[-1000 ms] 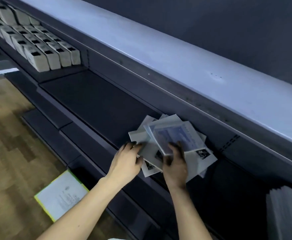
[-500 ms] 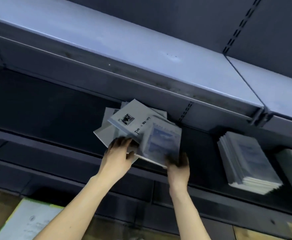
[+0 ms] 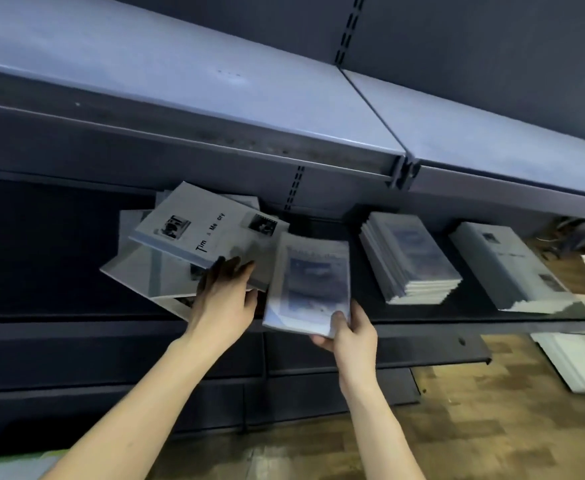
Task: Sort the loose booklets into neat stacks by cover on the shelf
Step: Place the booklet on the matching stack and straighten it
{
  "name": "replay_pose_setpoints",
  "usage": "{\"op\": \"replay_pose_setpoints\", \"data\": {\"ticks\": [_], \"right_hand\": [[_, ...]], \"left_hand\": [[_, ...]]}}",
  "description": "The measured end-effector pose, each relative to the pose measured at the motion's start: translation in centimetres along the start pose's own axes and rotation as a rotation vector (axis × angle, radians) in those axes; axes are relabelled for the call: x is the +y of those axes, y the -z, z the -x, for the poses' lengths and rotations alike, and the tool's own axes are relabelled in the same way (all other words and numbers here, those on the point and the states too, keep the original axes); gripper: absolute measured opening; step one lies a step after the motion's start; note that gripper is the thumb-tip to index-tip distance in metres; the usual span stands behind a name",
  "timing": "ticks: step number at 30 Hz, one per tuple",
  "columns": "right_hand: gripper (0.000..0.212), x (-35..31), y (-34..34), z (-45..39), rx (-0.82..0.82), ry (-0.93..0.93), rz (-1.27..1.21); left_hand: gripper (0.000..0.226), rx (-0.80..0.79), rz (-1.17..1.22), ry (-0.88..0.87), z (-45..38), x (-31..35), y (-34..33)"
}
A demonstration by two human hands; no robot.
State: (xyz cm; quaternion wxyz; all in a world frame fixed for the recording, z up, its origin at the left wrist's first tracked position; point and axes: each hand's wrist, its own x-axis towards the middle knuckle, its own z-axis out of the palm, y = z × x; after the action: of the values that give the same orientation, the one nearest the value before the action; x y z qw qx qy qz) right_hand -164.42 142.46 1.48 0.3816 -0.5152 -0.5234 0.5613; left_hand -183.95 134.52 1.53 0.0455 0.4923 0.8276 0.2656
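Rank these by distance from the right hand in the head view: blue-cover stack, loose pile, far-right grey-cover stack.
1. Loose pile, just left of the right hand.
2. Blue-cover stack, to its right.
3. Grey-cover stack, farthest right.

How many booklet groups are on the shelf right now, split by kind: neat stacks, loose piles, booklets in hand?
Neat stacks: 2, blue-cover stack and grey-cover stack
Loose piles: 1, loose pile under the left hand
Held booklets: 1, blue booklet in the right hand
Total: 4

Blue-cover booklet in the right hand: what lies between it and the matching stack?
Head view: only bare dark shelf separates the blue-cover booklet in the right hand from the matching stack.
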Motion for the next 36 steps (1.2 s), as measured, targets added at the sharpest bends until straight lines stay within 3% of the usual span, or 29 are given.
{"op": "replay_pose_setpoints", "data": {"ticks": [9,19,25,36], "right_hand": [[0.03,-1.3,7.3,0.0,0.175,0.062,-0.136],[0.031,-1.4,17.6,-1.6,0.232,0.074,-0.16],[0.029,-1.5,22.7,-3.6,0.197,0.06,-0.129],[0.026,-3.2,27.1,-9.0,0.006,0.062,0.02]], "left_hand": [[0.052,-0.106,-0.024,-0.123,-0.7,7.3,-2.5],[0.052,-0.18,-0.043,-0.178,0.2,17.9,-6.8],[0.05,-0.154,-0.05,-0.204,1.3,22.8,-9.5],[0.044,-0.055,-0.057,-0.1,1.3,27.3,-11.1]]}}
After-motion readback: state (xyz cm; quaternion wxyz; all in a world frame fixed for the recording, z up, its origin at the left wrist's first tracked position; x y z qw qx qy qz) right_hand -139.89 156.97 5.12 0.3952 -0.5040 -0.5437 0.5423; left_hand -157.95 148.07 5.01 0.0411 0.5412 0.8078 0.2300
